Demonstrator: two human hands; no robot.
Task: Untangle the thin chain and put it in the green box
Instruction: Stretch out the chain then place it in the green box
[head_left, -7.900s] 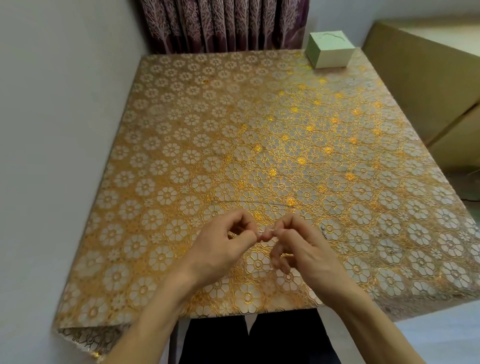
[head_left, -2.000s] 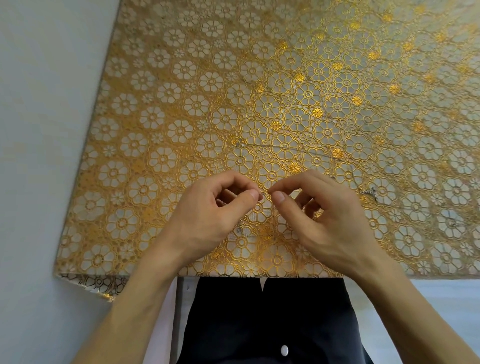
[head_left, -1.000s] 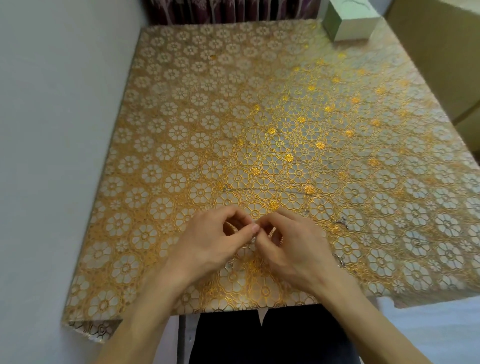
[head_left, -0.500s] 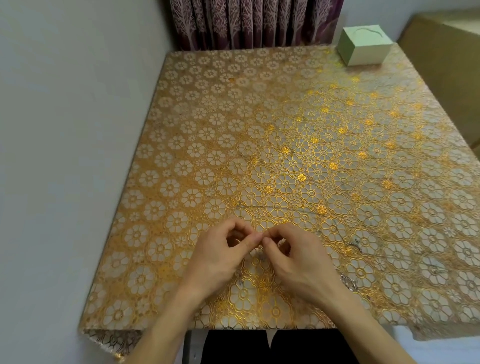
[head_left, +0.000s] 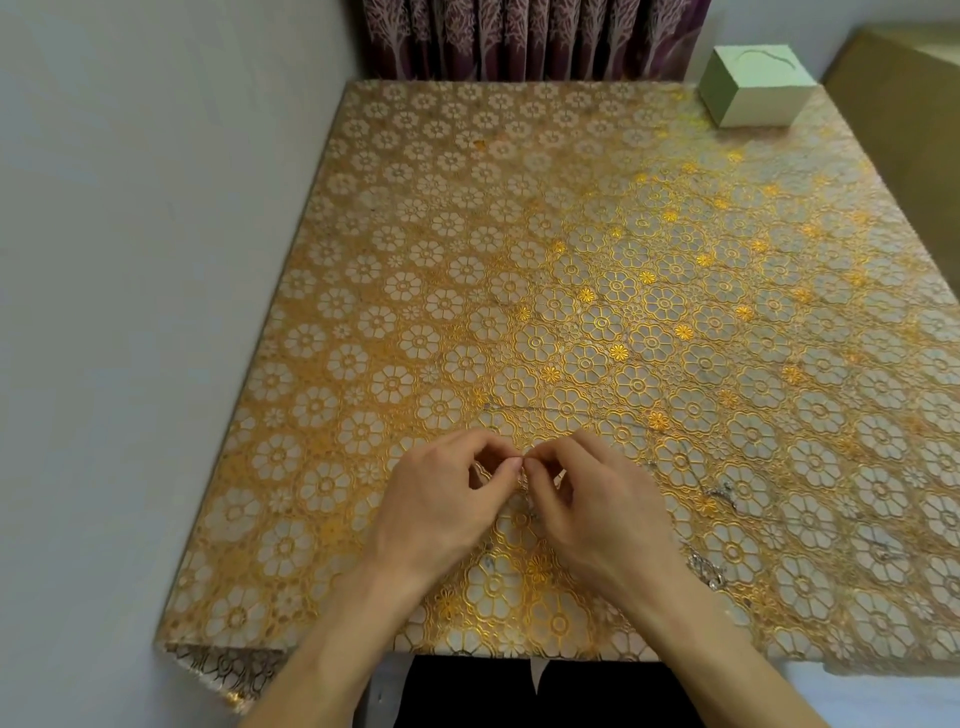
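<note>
A thin chain (head_left: 550, 410) lies as a fine strand across the gold flowered tablecloth just beyond my hands, trailing right toward a small clump. My left hand (head_left: 441, 504) and my right hand (head_left: 597, 509) meet near the table's front edge, thumb and forefinger tips together, each pinching the chain where it bunches between them. The pinched part is mostly hidden by my fingers. The pale green box (head_left: 753, 85) stands shut at the far right corner of the table.
The table (head_left: 415, 234) stands against a grey wall on the left, with purple curtains (head_left: 519, 36) behind. A tan cabinet (head_left: 914, 93) is at the right. Small silvery marks (head_left: 706, 566) show on the cloth right of my hands.
My hands stay together pinching the chain at the same spot on the table. The view has tilted up from the near edge, bringing the curtains and the green box into sight.
</note>
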